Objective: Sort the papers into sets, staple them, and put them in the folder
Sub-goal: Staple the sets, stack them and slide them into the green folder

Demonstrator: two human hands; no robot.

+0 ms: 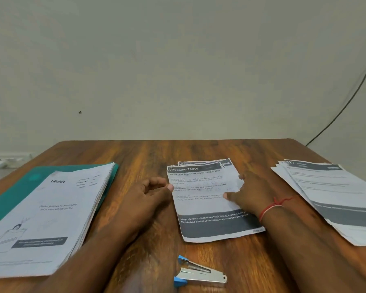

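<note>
Papers (199,227) are in three piles on the wooden table (178,153), and we can count them off: a thick left stack (51,208) with "blinkit" on top, a thin middle pile (205,204) headed "DRESSING TABLE", and a fanned right pile (330,187). There is one green folder (13,191), lying under the left stack and poking out on its far and left sides. One stapler (199,273) lies at the near edge, just in front of the middle pile and apart from it. Two hands are in play. The left hand (148,193) has loosely curled fingers that hold nothing, its thumb tip at the middle pile's left edge. The right hand (249,191) lies relaxed over that pile's right edge, thumb stretched onto the top sheet, with one red thread (268,208) at the wrist.
</note>
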